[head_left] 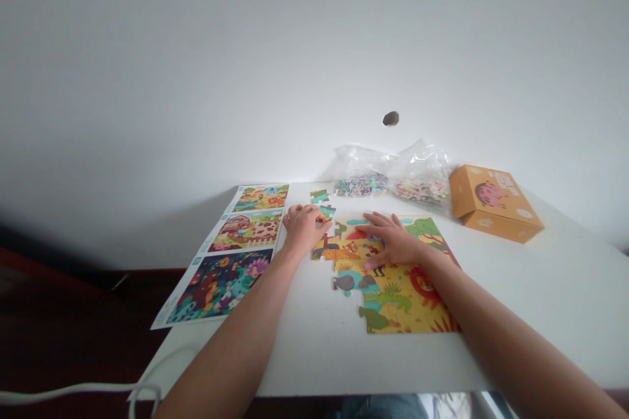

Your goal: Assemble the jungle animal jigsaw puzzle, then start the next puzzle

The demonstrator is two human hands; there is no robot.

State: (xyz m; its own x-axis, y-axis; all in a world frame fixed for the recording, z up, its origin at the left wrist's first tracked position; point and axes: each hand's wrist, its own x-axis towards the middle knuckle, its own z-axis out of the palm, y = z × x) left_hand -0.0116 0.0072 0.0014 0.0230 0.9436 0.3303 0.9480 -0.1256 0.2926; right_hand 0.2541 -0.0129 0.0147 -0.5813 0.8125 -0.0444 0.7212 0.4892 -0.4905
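A partly joined animal jigsaw puzzle [393, 314] lies flat on the white table, with a stepped, uneven left edge. My right hand [396, 240] rests on its upper part, palm down and fingers spread. At the puzzle's upper left, my left hand [305, 226] has its fingers bent and pinched on a small puzzle piece [322, 217], mostly hidden under the fingertips. Loose puzzle pieces [320, 197] in green and blue lie just beyond that hand.
A picture sheet [216, 245] with three printed scenes lies to the left. Two clear bags of puzzle pieces [361, 184] [422, 190] stand against the wall. An orange box [496, 200] sits at the back right. A white cable [69, 393] crosses the lower left corner.
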